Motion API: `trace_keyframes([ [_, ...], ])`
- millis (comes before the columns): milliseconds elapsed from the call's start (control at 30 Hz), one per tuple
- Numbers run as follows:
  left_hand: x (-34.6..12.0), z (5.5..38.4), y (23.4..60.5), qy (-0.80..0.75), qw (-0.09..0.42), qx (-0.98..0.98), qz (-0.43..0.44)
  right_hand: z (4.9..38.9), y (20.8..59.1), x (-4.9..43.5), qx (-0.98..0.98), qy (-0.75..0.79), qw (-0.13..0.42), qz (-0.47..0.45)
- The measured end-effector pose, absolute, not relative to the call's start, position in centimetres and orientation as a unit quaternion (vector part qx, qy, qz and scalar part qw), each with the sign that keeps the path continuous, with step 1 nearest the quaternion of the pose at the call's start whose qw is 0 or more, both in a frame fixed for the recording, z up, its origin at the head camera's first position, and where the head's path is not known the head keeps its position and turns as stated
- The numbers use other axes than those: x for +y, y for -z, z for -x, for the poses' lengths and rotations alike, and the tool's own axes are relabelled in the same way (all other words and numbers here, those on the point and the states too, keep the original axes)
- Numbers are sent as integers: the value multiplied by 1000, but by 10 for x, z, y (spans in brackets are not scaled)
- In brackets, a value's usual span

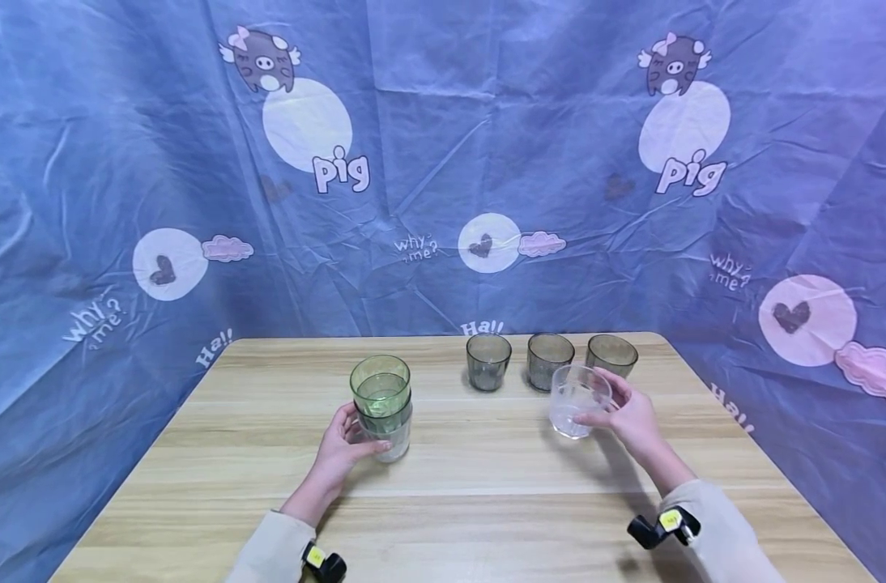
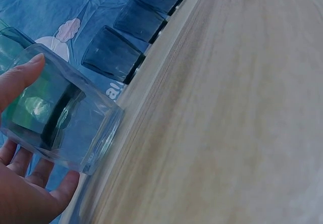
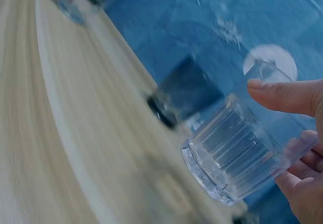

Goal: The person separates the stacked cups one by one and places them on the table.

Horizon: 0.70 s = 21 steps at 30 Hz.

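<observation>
On the left of the table, my left hand (image 1: 341,448) grips a stack of nested cups, its thumb and fingers around the clear bottom cup (image 1: 397,445). A green cup (image 1: 380,385) sits on top, with a darker cup (image 1: 389,420) between the two. My right hand (image 1: 635,417) holds a single clear cup (image 1: 576,401) upright by its side. In the right wrist view this clear cup (image 3: 234,151) shows a ribbed wall and thick base, tilted by the camera's angle, and its base is raised off the table.
Three smoky grey cups stand in a row at the back right: a left one (image 1: 488,372), a middle one (image 1: 548,356) and a right one (image 1: 612,350) partly hidden by the right hand. The wooden table (image 1: 457,518) ends at a blue printed curtain (image 1: 428,202).
</observation>
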<state>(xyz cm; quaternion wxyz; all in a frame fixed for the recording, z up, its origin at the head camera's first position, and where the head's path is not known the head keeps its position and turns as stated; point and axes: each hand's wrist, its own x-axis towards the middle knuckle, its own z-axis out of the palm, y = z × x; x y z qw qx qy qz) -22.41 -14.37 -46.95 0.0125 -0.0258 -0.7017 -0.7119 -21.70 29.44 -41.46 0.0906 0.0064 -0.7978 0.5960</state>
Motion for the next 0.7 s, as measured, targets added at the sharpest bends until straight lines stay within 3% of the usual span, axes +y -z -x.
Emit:
trace_keyframes([
  [333, -143, 224, 470, 713, 12, -701, 22, 203, 427, 355, -851, -505, 124, 70],
  [700, -143, 224, 469, 714, 13, -700, 20, 202, 437, 400, -815, -522, 193, 160],
])
